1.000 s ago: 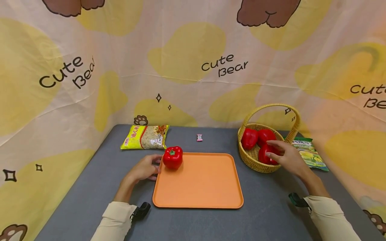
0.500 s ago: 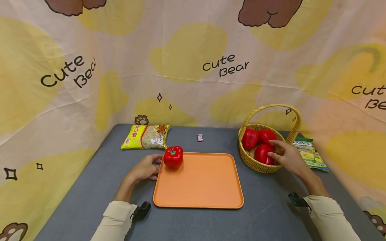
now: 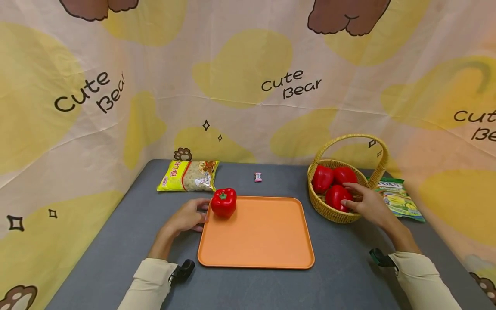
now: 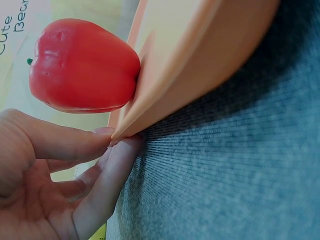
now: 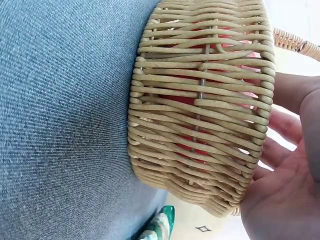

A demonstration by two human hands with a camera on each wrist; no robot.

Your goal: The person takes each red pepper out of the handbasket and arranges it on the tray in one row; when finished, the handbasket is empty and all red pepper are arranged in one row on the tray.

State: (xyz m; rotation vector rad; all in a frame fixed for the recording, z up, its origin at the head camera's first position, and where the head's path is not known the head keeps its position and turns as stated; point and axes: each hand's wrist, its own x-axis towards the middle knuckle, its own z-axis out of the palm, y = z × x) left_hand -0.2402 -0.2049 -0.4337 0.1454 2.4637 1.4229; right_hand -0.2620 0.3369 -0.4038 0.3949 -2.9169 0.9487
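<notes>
My left hand point(image 3: 188, 216) pinches the left edge of an orange tray point(image 3: 263, 241), thumb above and fingers below in the left wrist view. A red bell pepper point(image 3: 223, 203) with a green stem stands in that tray's far left corner, just beyond the thumb. My right hand point(image 3: 368, 202) reaches over the rim of a woven basket point(image 3: 325, 210) at the right. Its thumb and index finger lie about the nearest red bell pepper point(image 3: 335, 197) inside. Two more red peppers point(image 3: 322, 178) lie behind it. The basket's wall point(image 5: 200, 110) hides the fingertips in the right wrist view.
A yellow food bag point(image 3: 187, 176) lies at the back left, and a small pink wrapped candy point(image 3: 258, 177) at the back middle. Right of the basket is a green and yellow packet point(image 3: 401, 200). The basket's tall handle point(image 3: 350, 137) arches above it. Patterned cloth hangs behind.
The nearest pepper in the basket has shifted slightly left and turned under my right hand, whose thumb now reaches further over it. My left hand keeps its hold on the tray.
</notes>
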